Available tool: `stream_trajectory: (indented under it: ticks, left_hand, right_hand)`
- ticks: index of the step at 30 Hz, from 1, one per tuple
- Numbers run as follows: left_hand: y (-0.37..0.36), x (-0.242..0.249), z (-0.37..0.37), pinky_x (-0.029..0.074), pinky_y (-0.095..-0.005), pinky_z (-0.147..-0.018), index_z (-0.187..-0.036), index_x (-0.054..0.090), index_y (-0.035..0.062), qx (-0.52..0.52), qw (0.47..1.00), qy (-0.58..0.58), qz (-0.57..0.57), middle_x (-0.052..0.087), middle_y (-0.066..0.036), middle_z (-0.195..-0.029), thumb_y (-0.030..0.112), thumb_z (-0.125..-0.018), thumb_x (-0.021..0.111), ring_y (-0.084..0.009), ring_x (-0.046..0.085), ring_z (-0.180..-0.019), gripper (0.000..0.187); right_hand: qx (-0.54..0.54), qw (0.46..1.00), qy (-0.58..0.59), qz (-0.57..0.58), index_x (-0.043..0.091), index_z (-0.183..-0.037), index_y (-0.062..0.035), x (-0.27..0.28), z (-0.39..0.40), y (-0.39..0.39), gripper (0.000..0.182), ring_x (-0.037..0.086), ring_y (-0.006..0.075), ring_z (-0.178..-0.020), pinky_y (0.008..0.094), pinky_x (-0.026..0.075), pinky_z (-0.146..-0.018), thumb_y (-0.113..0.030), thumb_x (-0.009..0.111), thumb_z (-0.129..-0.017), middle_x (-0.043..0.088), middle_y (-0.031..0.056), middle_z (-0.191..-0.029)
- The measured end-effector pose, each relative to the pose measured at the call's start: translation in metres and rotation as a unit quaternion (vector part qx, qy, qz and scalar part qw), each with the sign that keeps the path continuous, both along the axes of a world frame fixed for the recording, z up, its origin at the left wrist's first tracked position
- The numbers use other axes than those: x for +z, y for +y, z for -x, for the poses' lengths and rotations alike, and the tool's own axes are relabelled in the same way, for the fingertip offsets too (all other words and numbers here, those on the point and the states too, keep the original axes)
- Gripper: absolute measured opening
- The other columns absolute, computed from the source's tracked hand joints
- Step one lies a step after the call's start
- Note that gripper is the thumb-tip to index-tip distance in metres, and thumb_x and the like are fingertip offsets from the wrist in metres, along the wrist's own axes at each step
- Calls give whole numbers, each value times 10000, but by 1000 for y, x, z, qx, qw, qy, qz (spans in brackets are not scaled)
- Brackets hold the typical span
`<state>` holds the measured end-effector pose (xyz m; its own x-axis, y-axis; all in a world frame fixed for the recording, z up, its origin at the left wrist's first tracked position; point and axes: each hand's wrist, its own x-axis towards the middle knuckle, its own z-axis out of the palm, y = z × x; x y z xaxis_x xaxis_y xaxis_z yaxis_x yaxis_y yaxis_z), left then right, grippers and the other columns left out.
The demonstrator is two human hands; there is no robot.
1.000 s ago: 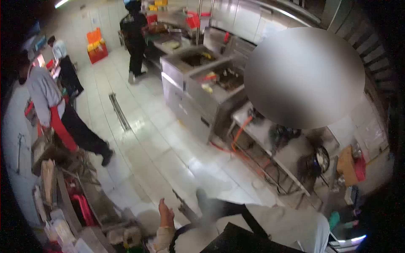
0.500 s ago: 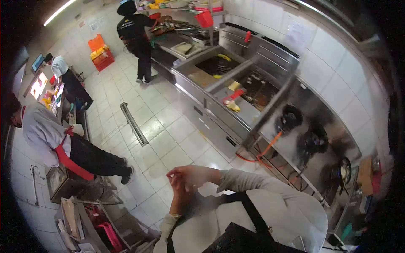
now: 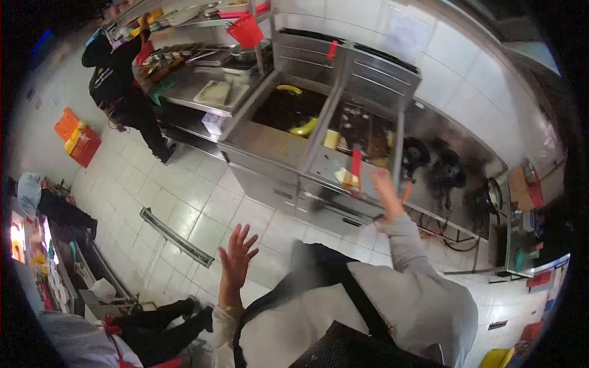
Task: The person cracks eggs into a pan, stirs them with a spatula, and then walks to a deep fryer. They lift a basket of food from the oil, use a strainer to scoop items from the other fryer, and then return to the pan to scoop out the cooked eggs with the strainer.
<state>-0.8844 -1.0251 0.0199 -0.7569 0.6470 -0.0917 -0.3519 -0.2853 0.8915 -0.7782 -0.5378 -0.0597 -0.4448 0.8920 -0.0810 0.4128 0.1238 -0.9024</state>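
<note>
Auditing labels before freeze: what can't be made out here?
All in the head view:
Right hand: individual fingers, blurred and small.
Wall notice: wording, too small and blurred.
Lower-left co-worker: head, cut off by the picture's lower-left edge.

Pale tiles line the floor [image 3: 211, 211] and rear wall [image 3: 466, 92] of a kitchen, where a steel counter [image 3: 178, 93] stands beneath a loaded shelf [image 3: 211, 23]. A narrow drain grate [image 3: 175, 237] runs across the light-streaked tiling; a paper sheet [image 3: 408, 29] hangs on the wall.
</note>
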Motion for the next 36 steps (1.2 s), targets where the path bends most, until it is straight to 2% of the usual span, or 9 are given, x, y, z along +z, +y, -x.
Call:
stream_trajectory:
  ticks: [4, 6, 10, 12, 15, 21, 25, 30, 36]
  left_hand:
    - [26, 19, 117, 328, -396, -974, -1419, 242, 99, -39, 998, 53, 8, 342, -125, -1411, 615, -862, 385, -270, 407, -1224, 773]
    - [48, 47, 161, 370, -365, -942, -1352, 360, 63, -18, 995, 89, 40, 449, -130, -1321, 418, -933, 422, -245, 463, -1169, 552]
    - [77, 62, 252, 391, -354, -926, -1280, 417, 31, 27, 985, 139, 95, 491, -138, -1277, 464, -911, 450, -245, 494, -1137, 570]
    - [83, 80, 292, 400, -353, -914, -1272, 425, 34, 13, 980, 160, 117, 498, -131, -1266, 461, -909, 456, -242, 506, -1121, 562]
    - [89, 82, 362, 416, -351, -890, -1238, 455, 47, 1, 970, 186, 154, 522, -108, -1223, 450, -896, 478, -227, 534, -1077, 529]
    - [117, 71, 515, 418, -294, -829, -1197, 513, 62, 22, 924, 260, 279, 561, -65, -1195, 391, -917, 481, -146, 537, -1052, 434]
    - [161, 68, 620, 421, -317, -845, -1100, 552, -6, 44, 803, 474, 358, 586, -129, -1034, 302, -915, 524, -216, 549, -969, 360]
    - [235, 29, 797, 390, -420, -936, -1155, 534, 12, 76, 636, 663, 387, 535, -202, -1174, 311, -818, 611, -366, 476, -1119, 457]
    - [326, 20, 909, 348, -474, -993, -1207, 496, 37, 130, 496, 743, 429, 426, -194, -1329, 311, -821, 587, -361, 368, -1248, 482]
  right_hand:
    - [125, 859, 189, 460, 488, -1196, -80, 3, 19, 4, 426, 595, 230, -797, 349, 512, -720, -379, 540, -896, 594, 108, -908]
    - [64, 842, 234, 482, 510, -1168, -59, 24, 37, -15, 382, 570, 185, -639, 295, 525, -628, -347, 514, -918, 585, 76, -811]
    - [42, 822, 252, 508, 533, -1114, -32, 5, 52, -14, 339, 497, 108, -557, 216, 443, -460, -315, 505, -929, 513, 45, -706]
    - [71, 749, 370, 545, 519, -1096, -25, 0, 69, -7, 298, 375, 48, -477, 177, 303, -363, -279, 492, -942, 394, -10, -621]
    - [22, 811, 338, 476, 500, -1093, -21, 34, 77, -14, 265, 271, 33, -440, 178, 215, -345, -243, 485, -948, 292, -43, -594]
    - [7, 822, 323, 469, 481, -1138, -31, 99, 93, -29, 279, 276, 33, -436, 195, 227, -371, -221, 503, -933, 318, -53, -576]
    - [-23, 879, 258, 401, 484, -1145, -15, 162, 113, -54, 283, 284, 28, -406, 188, 224, -335, -198, 500, -929, 330, -55, -566]
    - [-119, 923, 185, 315, 480, -1162, -3, 268, 169, -112, 302, 312, 16, -377, 172, 232, -304, -134, 518, -893, 367, -50, -570]
    - [-179, 865, 256, 391, 415, -1231, -5, 319, 197, -140, 373, 301, 19, -370, 171, 250, -295, -149, 514, -902, 374, -42, -588]
